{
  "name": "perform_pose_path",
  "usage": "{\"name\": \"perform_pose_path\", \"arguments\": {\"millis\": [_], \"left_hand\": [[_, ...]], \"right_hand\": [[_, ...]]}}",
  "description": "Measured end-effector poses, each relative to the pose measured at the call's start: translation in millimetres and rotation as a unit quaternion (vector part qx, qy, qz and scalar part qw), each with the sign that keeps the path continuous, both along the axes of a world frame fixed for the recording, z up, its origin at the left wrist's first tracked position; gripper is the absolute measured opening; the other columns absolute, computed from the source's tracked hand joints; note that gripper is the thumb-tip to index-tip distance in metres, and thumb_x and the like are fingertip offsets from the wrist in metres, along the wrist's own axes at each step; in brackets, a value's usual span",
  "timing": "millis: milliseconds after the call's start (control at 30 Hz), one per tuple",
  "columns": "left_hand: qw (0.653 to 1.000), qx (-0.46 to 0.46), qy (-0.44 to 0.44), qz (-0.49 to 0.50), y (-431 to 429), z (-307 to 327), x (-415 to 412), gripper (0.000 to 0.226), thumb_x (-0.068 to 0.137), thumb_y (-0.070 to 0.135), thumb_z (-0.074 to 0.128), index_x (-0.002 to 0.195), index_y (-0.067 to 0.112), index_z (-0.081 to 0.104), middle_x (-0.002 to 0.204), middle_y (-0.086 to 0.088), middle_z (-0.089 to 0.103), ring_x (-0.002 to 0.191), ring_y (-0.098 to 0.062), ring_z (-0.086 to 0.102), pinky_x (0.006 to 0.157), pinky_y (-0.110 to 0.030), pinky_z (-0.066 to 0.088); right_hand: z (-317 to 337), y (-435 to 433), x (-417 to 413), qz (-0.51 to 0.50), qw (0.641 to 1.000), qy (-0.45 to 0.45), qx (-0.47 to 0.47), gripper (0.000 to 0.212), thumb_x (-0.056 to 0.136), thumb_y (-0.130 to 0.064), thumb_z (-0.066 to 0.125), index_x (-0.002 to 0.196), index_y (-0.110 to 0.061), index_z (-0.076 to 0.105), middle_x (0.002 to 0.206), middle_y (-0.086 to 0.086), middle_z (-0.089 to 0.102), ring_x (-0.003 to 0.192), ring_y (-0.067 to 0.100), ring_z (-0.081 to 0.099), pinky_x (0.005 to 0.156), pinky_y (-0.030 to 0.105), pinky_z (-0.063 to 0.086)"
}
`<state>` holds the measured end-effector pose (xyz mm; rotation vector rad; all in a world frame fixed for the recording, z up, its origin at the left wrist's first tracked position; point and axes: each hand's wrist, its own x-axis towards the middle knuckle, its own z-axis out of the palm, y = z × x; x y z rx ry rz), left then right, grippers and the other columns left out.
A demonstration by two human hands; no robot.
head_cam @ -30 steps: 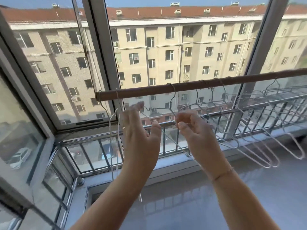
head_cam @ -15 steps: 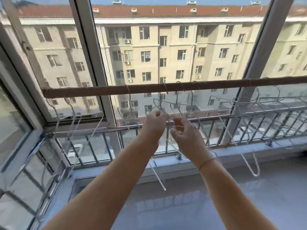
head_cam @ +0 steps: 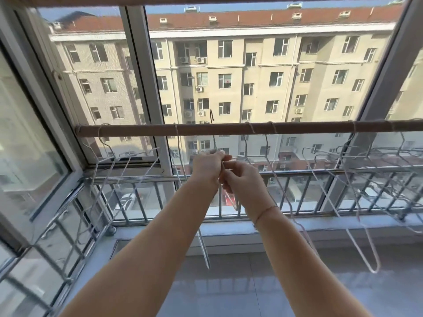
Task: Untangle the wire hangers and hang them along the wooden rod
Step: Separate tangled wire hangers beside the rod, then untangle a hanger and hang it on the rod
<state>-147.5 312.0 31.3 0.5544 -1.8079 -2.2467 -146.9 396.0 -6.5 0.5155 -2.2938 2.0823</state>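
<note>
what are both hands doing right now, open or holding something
Left hand: grip closed, pinching a wire hanger.
Right hand: grip closed, pinching the wire hanger too.

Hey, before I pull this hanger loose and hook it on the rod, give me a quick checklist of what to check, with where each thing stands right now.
1. Grip on the wire: left hand and right hand both pinch the held hanger near its neck. Ok.
2. Held hanger free of its neighbours: wires cross at the fingers. Cannot tell.
3. Bare stretch of wooden rod above the hands. Ok.
4. Right cluster of hangers separated: they overlap in a tangle. Not ok.
5. Left hangers spaced out: bunched together near the rod's end. Not ok.
</note>
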Motion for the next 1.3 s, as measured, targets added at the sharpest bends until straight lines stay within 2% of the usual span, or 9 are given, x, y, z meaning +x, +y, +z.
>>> {"name": "perform_pose_path", "arguments": {"millis": [200,467,600,667,800,967,1100,1200,1300], "left_hand": [[0.999,0.013,-0.029,0.015,-14.2,-31.2,6.0,0.025,0.093,-0.003,0.042,0.075,0.008,0.055,0.067,-0.009,0.055,0.055,-0.016,0.05,0.044,-0.02,0.042],[0.989,-0.108,-0.098,-0.036,-47.2,-80.4,42.1,0.022,0.093,-0.004,0.039,0.097,0.004,0.059,0.072,-0.007,0.055,0.058,-0.012,0.046,0.034,-0.008,0.034],[0.972,-0.184,-0.108,-0.1,-64.6,-96.0,57.4,0.024,0.095,0.001,0.041,0.098,0.006,0.064,0.078,-0.005,0.058,0.069,-0.011,0.051,0.054,-0.008,0.044],[0.961,-0.219,-0.114,-0.128,-70.8,-101.3,61.6,0.026,0.095,0.006,0.043,0.088,0.014,0.066,0.085,-0.005,0.061,0.082,-0.013,0.055,0.077,-0.02,0.046],[0.954,-0.242,-0.111,-0.136,-75.1,-105.2,67.5,0.025,0.095,0.007,0.045,0.085,0.017,0.066,0.1,-0.006,0.064,0.098,-0.016,0.056,0.073,-0.016,0.041],[0.951,-0.29,-0.067,-0.078,-66.3,-113.9,68.6,0.009,0.09,0.016,0.055,0.093,0.016,0.065,0.107,-0.007,0.067,0.101,-0.021,0.06,0.085,-0.03,0.049],[0.943,-0.331,0.004,0.023,-51.8,-96.9,75.9,0.017,0.089,0.028,0.059,0.086,0.012,0.062,0.082,-0.005,0.063,0.073,-0.016,0.057,0.071,-0.029,0.05],[0.973,-0.225,0.027,-0.047,-36.9,-77.3,85.4,0.03,0.093,0.031,0.053,0.08,0.007,0.067,0.072,-0.006,0.066,0.069,-0.016,0.06,0.076,-0.036,0.054],[0.974,-0.208,0.051,-0.075,-23.8,-61.9,88.4,0.033,0.091,0.035,0.054,0.076,0.011,0.07,0.072,-0.006,0.07,0.071,-0.018,0.066,0.079,-0.039,0.056]], "right_hand": [[-25.9,0.6,3.8,0.004,0.999,-0.044,0.028,0.014,0.089,-0.017,0.053,0.088,-0.023,0.066,0.078,0.001,0.068,0.074,0.016,0.062,0.074,0.034,0.051],[-49.8,3.0,9.2,-0.021,0.988,0.009,0.155,0.033,0.09,-0.017,0.055,0.123,-0.013,0.055,0.117,0.002,0.06,0.112,0.015,0.054,0.097,0.027,0.043],[-59.4,1.3,14.5,-0.002,0.97,0.047,0.238,0.041,0.09,-0.016,0.052,0.131,-0.015,0.047,0.135,0.002,0.05,0.129,0.016,0.043,0.105,0.027,0.032],[-62.5,1.5,16.8,0.005,0.957,0.058,0.284,0.041,0.09,-0.015,0.052,0.13,-0.014,0.049,0.133,0.003,0.051,0.126,0.016,0.044,0.103,0.024,0.031],[-63.9,5.2,23.5,0.039,0.946,0.023,0.322,0.021,0.089,-0.014,0.053,0.106,-0.015,0.063,0.1,0.004,0.07,0.096,0.021,0.064,0.085,0.027,0.048],[-57.6,16.2,48.1,0.057,0.967,-0.05,0.244,0.015,0.089,-0.003,0.048,0.088,-0.011,0.061,0.064,0.002,0.063,0.059,0.013,0.058,0.067,0.034,0.058],[-47.1,22.3,68.5,0.044,0.984,-0.138,0.099,0.012,0.091,0.0,0.049,0.091,-0.005,0.06,0.066,0.01,0.058,0.057,0.014,0.056,0.057,0.034,0.059],[-33.7,21.0,79.3,0.022,0.988,-0.154,0.007,0.011,0.091,0.0,0.05,0.097,-0.002,0.059,0.07,0.013,0.057,0.066,0.017,0.058,0.055,0.033,0.059],[-18.2,15.7,85.7,-0.001,0.989,-0.128,-0.071,0.013,0.091,-0.002,0.051,0.095,-0.003,0.063,0.072,0.011,0.061,0.066,0.015,0.062,0.056,0.032,0.058]]}}
